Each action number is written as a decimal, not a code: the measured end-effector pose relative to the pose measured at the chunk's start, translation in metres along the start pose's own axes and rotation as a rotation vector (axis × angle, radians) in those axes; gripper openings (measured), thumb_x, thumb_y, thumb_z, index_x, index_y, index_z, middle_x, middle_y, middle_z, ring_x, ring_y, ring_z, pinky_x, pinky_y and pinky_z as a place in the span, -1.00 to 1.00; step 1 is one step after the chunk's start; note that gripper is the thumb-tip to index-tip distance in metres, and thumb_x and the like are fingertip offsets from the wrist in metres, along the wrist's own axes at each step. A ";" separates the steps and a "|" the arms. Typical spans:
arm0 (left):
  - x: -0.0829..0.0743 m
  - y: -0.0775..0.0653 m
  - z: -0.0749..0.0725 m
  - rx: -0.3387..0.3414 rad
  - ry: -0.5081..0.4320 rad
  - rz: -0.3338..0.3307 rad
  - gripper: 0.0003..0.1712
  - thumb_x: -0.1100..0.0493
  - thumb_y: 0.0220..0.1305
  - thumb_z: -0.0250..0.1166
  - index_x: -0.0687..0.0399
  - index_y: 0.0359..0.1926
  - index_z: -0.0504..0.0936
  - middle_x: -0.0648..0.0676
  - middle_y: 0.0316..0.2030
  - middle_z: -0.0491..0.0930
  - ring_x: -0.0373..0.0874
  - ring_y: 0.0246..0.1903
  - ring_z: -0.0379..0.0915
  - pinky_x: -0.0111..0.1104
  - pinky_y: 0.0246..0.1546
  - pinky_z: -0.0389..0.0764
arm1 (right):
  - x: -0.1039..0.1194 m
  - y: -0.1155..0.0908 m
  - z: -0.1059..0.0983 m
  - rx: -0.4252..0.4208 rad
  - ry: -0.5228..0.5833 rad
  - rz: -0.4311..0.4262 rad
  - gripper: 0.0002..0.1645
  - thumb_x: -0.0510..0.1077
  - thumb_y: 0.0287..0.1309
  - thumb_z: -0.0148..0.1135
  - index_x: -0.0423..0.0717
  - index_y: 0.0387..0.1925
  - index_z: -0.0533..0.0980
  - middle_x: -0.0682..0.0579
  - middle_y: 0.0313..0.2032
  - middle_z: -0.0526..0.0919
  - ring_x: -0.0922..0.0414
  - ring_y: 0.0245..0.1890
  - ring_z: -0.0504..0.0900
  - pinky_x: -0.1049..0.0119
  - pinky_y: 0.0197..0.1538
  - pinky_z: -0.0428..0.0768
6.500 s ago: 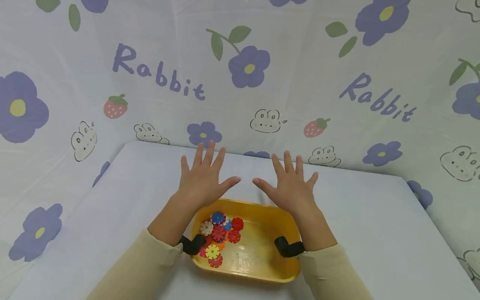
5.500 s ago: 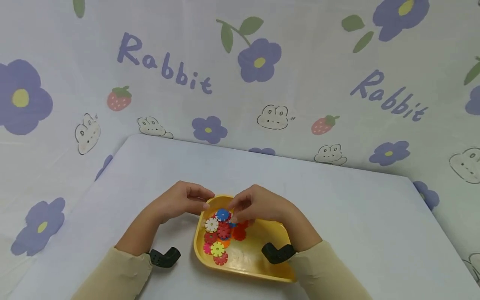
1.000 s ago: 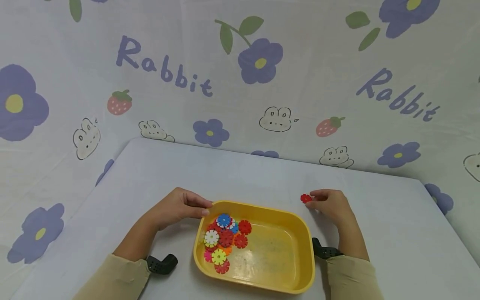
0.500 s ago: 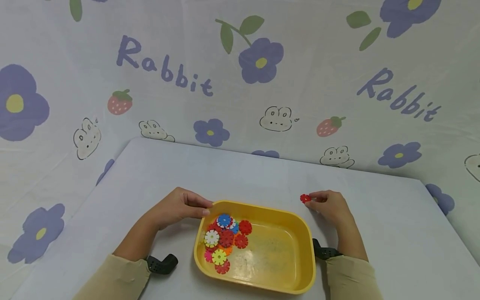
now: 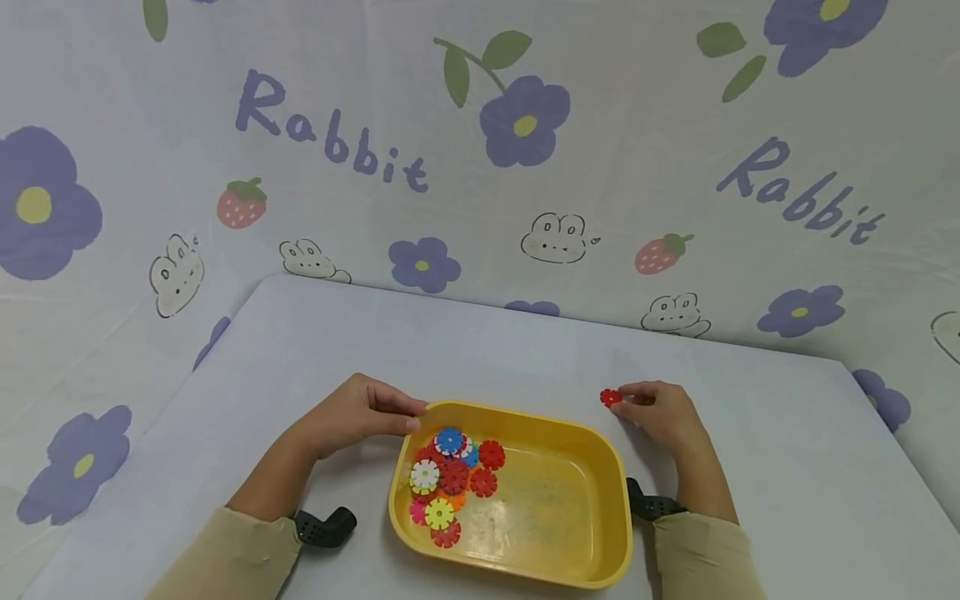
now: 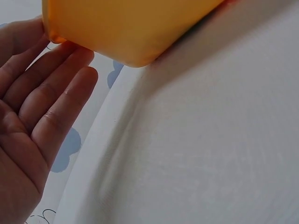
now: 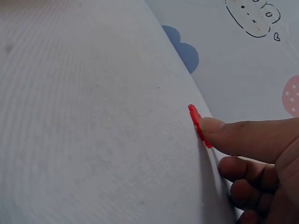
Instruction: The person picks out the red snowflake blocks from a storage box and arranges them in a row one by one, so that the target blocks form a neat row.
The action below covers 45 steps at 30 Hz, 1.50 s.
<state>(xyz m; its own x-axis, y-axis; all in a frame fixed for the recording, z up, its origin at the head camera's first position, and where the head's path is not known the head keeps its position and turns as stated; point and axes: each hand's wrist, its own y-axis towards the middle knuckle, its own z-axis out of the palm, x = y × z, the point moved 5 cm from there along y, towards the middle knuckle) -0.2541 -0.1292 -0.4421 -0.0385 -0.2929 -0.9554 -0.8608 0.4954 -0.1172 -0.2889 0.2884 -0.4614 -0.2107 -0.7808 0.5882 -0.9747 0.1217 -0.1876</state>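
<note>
A yellow plastic tray [image 5: 555, 533] stands on the table with several notched plastic discs in its left part, among them a blue disc [image 5: 450, 441], a white disc [image 5: 424, 475] and a yellow disc [image 5: 439, 513]. My left hand [image 5: 360, 414] holds the tray's rim at its far left corner; in the left wrist view the fingertips [image 6: 85, 77] lie by the outer wall. Beyond the tray's far right corner, my right hand [image 5: 663, 415] pinches a red notched disc [image 5: 609, 397] between thumb and finger. The right wrist view shows that disc [image 7: 195, 115] edge-on, close to the white surface.
The table has a white cover [image 5: 322, 333]. Behind it hangs a cloth [image 5: 465, 208] printed with flowers, rabbits and strawberries. A black wrist mount [image 5: 326, 527] sits on the left wrist, another black mount [image 5: 651, 502] on the right one.
Earlier both hands were spread over the tray, then the right reached in among the discs. It now holds a red disc out to the right. Over the last second hardly anything moved.
</note>
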 end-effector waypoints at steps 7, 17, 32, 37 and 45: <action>-0.002 0.003 0.001 0.009 0.019 0.011 -0.67 0.01 0.16 0.46 -0.04 -0.06 0.77 0.00 -0.06 0.74 -0.11 -0.01 0.66 -0.27 0.00 0.67 | 0.001 -0.011 -0.020 -0.013 0.005 -0.006 -0.45 0.08 0.28 0.25 -0.07 0.21 0.52 -0.19 0.05 0.58 -0.07 -0.03 0.47 0.03 0.07 0.62; -0.003 0.005 0.001 0.007 0.044 0.006 -0.64 -0.02 0.13 0.47 -0.01 -0.07 0.77 0.02 -0.10 0.75 -0.12 -0.08 0.67 -0.29 -0.04 0.69 | 0.050 -0.043 -0.076 -0.194 0.057 -0.218 -0.31 0.32 0.33 0.04 -0.06 0.24 0.50 -0.19 0.08 0.61 -0.13 0.06 0.55 -0.16 0.13 0.58; 0.003 0.003 0.003 0.023 -0.015 0.010 -0.63 0.02 0.16 0.45 0.09 -0.04 0.75 0.08 -0.06 0.73 -0.09 -0.07 0.69 -0.27 -0.05 0.69 | 0.177 -0.058 0.001 0.302 0.321 -0.578 -0.71 -0.05 0.21 0.36 -0.05 -0.06 0.67 -0.03 -0.22 0.74 -0.04 -0.27 0.68 0.23 -0.14 0.71; 0.001 0.003 0.003 0.026 -0.027 0.008 -0.63 0.02 0.16 0.46 0.06 -0.05 0.75 0.06 -0.08 0.74 -0.08 -0.07 0.68 -0.26 -0.04 0.69 | 0.190 -0.064 0.049 0.643 0.316 -0.565 -0.71 -0.12 0.15 0.40 -0.12 -0.08 0.68 -0.13 -0.19 0.75 -0.08 -0.28 0.69 0.12 -0.17 0.72; 0.000 0.001 0.000 0.022 -0.034 0.001 -0.62 0.01 0.13 0.47 0.05 -0.05 0.76 0.05 -0.08 0.74 -0.08 -0.06 0.67 -0.24 -0.03 0.69 | 0.191 -0.071 0.091 0.854 0.144 -0.491 -0.70 -0.16 0.10 0.43 -0.07 -0.08 0.70 0.02 -0.24 0.77 -0.07 -0.38 0.70 0.19 -0.36 0.72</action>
<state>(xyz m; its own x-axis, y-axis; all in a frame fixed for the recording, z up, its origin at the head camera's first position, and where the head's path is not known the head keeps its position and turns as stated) -0.2549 -0.1282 -0.4424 -0.0215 -0.2642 -0.9642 -0.8492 0.5138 -0.1219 -0.2531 0.0749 -0.4079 0.1397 -0.5373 0.8318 -0.5874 -0.7212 -0.3672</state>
